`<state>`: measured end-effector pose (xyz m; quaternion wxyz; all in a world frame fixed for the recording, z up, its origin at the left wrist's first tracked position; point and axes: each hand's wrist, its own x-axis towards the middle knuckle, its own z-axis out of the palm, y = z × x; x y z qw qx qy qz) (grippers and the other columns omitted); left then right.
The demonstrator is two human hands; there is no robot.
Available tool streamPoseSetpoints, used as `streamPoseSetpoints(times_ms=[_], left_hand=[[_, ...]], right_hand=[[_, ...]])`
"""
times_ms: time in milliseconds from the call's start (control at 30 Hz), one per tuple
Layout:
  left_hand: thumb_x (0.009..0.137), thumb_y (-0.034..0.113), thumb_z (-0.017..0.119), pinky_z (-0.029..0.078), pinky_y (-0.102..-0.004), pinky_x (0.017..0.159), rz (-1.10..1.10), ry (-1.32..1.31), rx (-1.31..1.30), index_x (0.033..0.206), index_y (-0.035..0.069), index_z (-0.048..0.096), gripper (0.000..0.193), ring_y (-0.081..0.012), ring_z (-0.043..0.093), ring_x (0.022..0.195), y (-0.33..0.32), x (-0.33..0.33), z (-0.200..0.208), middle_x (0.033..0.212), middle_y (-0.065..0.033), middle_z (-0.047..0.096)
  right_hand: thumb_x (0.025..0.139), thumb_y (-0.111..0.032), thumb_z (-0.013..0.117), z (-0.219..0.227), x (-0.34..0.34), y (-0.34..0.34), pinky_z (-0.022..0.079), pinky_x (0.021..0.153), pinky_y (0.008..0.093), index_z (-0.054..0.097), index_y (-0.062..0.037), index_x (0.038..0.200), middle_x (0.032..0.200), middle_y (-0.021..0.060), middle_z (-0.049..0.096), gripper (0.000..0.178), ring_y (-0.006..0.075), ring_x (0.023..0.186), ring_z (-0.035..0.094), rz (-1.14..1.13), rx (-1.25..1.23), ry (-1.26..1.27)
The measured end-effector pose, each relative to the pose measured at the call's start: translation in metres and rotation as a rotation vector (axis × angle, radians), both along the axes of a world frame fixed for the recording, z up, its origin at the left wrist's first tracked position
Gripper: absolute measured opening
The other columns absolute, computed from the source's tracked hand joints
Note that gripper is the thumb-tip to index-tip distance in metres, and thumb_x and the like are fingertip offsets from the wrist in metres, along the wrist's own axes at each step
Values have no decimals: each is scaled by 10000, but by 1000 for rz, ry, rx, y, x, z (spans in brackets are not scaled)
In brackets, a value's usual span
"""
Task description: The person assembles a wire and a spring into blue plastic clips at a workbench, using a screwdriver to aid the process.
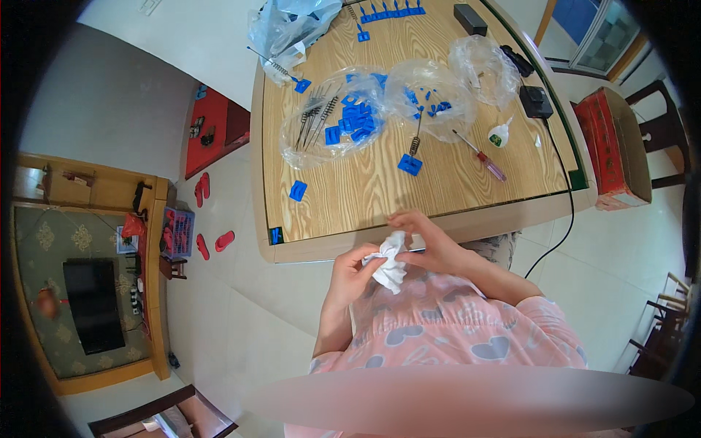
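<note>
A crumpled white tissue (392, 264) is between my hands, just off the table's front edge. My left hand (352, 274) pinches its left side between thumb and fingers. On its other side, my right hand (432, 247) has the thumb against the tissue and the fingers curved around behind it. Beyond my hands on the wooden table (350, 208) lies a blue square base (410, 165) with a black spring (415, 146) rising from it. A screwdriver (480, 156) with a red see-through handle and a small white bottle (500, 134) lie to its right.
See-through bags hold blue parts (354, 120), black springs (315, 117) and small blue pieces (438, 109). A lone blue piece (298, 190) lies front left. Several blue pieces stand in a row (393, 13) at the back. A black cable (572, 212) hangs over the right edge.
</note>
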<state>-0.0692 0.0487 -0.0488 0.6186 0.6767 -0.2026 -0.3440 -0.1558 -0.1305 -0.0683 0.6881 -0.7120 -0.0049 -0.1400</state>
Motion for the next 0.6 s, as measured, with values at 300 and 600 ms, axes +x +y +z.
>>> streamPoseSetpoints(times_ms=[300,600], left_hand=[[814,69,650,364,-200,529,57,-373,95,722,15,516,171,-36,453,606,-18,-26,-3,649,0,544],[789,30,668,356,-184,518,127,-188,95,678,11,559,157,-24,446,611,-28,-48,-7,674,30,545]], right_hand=[[848,-75,591,-15,-22,2,433,703,232,534,-9,982,918,42,550,160,78,840,518,139,290,112],[882,-112,556,-15,-50,-17,426,615,225,562,12,909,739,3,562,127,51,705,496,73,221,220]])
